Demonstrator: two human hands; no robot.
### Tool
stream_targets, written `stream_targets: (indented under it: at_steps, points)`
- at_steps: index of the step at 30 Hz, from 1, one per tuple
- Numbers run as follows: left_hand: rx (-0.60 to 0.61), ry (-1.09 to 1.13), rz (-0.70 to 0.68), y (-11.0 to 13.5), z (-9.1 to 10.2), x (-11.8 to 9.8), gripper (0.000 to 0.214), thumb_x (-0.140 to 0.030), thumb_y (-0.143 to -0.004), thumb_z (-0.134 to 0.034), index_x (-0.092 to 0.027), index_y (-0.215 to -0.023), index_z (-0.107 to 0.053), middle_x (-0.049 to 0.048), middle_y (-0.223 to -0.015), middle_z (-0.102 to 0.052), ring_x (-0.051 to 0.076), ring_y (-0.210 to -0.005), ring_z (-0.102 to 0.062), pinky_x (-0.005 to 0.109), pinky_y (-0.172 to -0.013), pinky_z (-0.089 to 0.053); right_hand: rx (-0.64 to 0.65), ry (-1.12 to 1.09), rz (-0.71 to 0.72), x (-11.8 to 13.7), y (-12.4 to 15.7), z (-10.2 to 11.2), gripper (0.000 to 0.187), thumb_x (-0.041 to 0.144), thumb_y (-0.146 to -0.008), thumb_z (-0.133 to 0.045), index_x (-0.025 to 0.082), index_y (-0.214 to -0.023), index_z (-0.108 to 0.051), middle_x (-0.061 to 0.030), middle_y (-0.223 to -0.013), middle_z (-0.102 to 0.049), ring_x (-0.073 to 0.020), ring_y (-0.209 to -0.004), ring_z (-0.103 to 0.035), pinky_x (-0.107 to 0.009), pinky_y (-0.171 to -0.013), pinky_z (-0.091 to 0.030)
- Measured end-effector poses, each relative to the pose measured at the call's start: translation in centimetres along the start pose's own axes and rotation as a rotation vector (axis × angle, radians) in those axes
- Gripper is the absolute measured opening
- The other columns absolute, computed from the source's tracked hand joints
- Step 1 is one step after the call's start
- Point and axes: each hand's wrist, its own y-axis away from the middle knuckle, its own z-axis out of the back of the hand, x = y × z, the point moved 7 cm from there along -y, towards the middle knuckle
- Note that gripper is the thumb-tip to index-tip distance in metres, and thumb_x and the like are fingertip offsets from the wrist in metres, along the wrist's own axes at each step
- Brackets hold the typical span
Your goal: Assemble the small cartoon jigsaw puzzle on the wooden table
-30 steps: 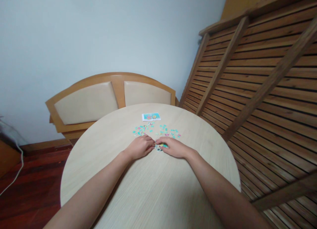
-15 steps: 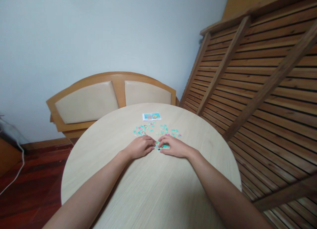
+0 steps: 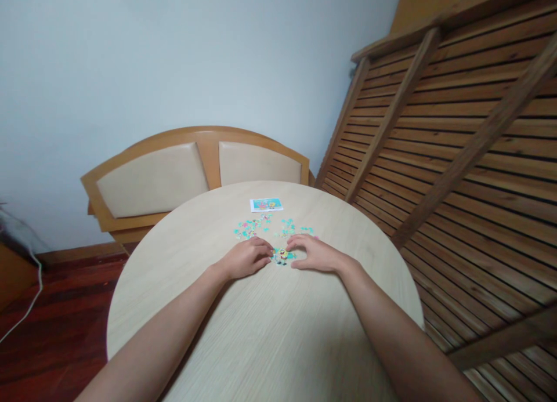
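Observation:
A small cluster of joined puzzle pieces (image 3: 282, 255), teal and yellow, lies on the round pale wooden table (image 3: 261, 332) between my hands. My left hand (image 3: 247, 258) rests knuckles up with its fingers curled together, and their tips press the cluster's left edge. My right hand (image 3: 317, 254) lies just right of the cluster, thumb and forefinger spread apart around it, holding nothing. Loose puzzle pieces (image 3: 261, 225), teal and pink, are scattered just beyond my fingers. A small picture card (image 3: 266, 205) lies farther back.
A wooden headboard with two beige padded panels (image 3: 174, 178) leans on the pale wall behind the table. A slatted wooden bed frame (image 3: 456, 158) stands tilted along the right. Dark red floor and a white cable (image 3: 26, 309) are at the left.
My right hand has slid right and opened off the joined pieces, which now show between my hands. My left hand has stayed in place.

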Motion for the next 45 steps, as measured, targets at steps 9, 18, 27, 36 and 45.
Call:
stream_targets:
  at_steps: [9,18,27,36,45]
  points:
    - [0.003,0.005,0.025,0.0,0.2,-0.1,0.019,-0.027,-0.097,-0.052,-0.020,-0.105,-0.067,0.0076,-0.110,-0.066,0.020,-0.107,-0.059,0.034,-0.097,-0.048,0.021,-0.007,-0.034,0.1,0.1,0.2,0.030,0.029,-0.075,-0.077,0.020,-0.103,-0.072,-0.0079,-0.116,-0.068,-0.0257,-0.116,-0.059,-0.041,-0.105,-0.042]
    - [0.010,-0.018,0.026,0.1,0.1,0.1,0.023,-0.031,-0.098,-0.049,-0.020,-0.110,-0.067,0.0071,-0.111,-0.066,0.020,-0.107,-0.060,0.033,-0.097,-0.048,-0.023,0.011,-0.068,-0.9,0.2,0.5,0.027,0.032,-0.079,-0.074,0.019,-0.103,-0.073,-0.0084,-0.115,-0.070,-0.0267,-0.114,-0.061,-0.041,-0.103,-0.044]
    - [-0.103,-0.137,0.356,1.6,2.3,4.7,0.025,-0.031,-0.093,-0.050,-0.022,-0.106,-0.068,0.0060,-0.111,-0.068,0.023,-0.107,-0.061,0.036,-0.096,-0.048,-0.233,0.224,-0.317,-6.4,1.3,2.8,0.030,0.021,-0.087,-0.060,0.012,-0.114,-0.069,-0.0141,-0.116,-0.068,-0.0252,-0.108,-0.063,-0.037,-0.098,-0.047]
    - [-0.191,-0.203,0.689,4.5,3.8,9.9,0.034,-0.034,-0.089,-0.049,-0.017,-0.110,-0.069,0.0106,-0.119,-0.067,0.027,-0.111,-0.061,0.036,-0.100,-0.047,-0.208,0.260,-0.281,-6.8,1.1,1.9,0.038,0.024,-0.089,-0.058,0.012,-0.124,-0.065,-0.0142,-0.122,-0.065,-0.0259,-0.114,-0.060,-0.038,-0.104,-0.043]
    - [-0.154,-0.225,0.670,4.6,2.7,11.0,0.039,-0.034,-0.092,-0.047,-0.015,-0.120,-0.065,0.0114,-0.126,-0.065,0.027,-0.118,-0.058,0.037,-0.107,-0.042,-0.216,0.244,-0.244,-7.1,1.0,1.8,0.034,0.024,-0.090,-0.058,0.014,-0.121,-0.067,-0.0140,-0.120,-0.066,-0.0252,-0.112,-0.061,-0.040,-0.103,-0.044]
